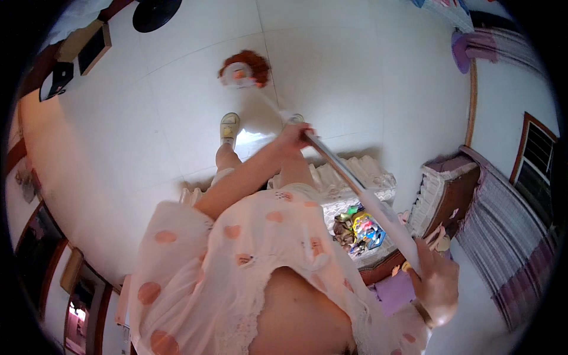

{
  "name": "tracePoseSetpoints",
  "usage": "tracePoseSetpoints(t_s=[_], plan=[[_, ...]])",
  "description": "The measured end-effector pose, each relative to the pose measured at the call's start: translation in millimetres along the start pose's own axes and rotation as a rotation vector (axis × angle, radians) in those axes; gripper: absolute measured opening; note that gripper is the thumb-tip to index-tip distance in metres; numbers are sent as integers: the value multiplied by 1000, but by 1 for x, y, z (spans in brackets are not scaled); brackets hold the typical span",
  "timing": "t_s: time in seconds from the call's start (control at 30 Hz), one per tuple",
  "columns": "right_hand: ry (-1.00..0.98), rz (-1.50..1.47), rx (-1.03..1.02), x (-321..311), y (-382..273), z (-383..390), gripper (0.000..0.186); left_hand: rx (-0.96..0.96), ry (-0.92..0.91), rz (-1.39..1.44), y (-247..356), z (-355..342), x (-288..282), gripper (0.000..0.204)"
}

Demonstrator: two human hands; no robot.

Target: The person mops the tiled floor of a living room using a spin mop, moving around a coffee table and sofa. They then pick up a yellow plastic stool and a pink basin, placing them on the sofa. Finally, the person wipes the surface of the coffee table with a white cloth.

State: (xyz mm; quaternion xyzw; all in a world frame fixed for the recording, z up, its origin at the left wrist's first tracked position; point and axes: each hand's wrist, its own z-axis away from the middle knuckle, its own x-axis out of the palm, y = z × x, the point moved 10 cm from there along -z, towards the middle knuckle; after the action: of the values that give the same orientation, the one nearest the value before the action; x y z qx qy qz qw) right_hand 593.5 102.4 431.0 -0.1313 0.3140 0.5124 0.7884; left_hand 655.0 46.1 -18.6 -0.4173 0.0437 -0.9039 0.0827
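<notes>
A mop runs slantwise across the view, its long metal-and-white handle [343, 168] crossing in front of me. Out on the tiles ahead of my feet lies its orange-brown shaggy head [254, 66], with a pale round plate on top, slightly blurred. Partway down the handle my left hand [294, 136] is wrapped around the metal tube. My right hand [438, 287] grips the white upper end of the handle, at my right side. The mop head appears to rest on the floor.
Yellow slippers [229, 125] are on my feet. Behind me stands a lace-covered table [378, 174] with a colourful pile of small items [358, 229]. A brown sofa [452, 192] and striped curtain [497, 225] are to the right. A dark round object [155, 14] lies at the far left.
</notes>
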Motion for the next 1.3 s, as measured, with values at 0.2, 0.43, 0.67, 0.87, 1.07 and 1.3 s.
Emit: tracePoseSetpoints(t_s=[0.2,0.43,0.67,0.87,1.07,1.3], plan=[[45,-114,-183,57,-78,-71,35,257,670,-71,152,82,-223,11],[227,-274,262,186,73,-61,15,458,900,-108,97,58,-215,13],[326,-145,763,307,236,101,4,-114,854,-889,-130,-1,-151,26],[-274,-334,1094,417,245,342,29,-599,412,-887,-357,-11,-43,17],[-561,-1889,684,396,97,190,42,-409,619,-716,-391,-70,-16,12],[-386,-1630,465,366,148,13,27,-245,169,-842,-296,-224,71,25]])
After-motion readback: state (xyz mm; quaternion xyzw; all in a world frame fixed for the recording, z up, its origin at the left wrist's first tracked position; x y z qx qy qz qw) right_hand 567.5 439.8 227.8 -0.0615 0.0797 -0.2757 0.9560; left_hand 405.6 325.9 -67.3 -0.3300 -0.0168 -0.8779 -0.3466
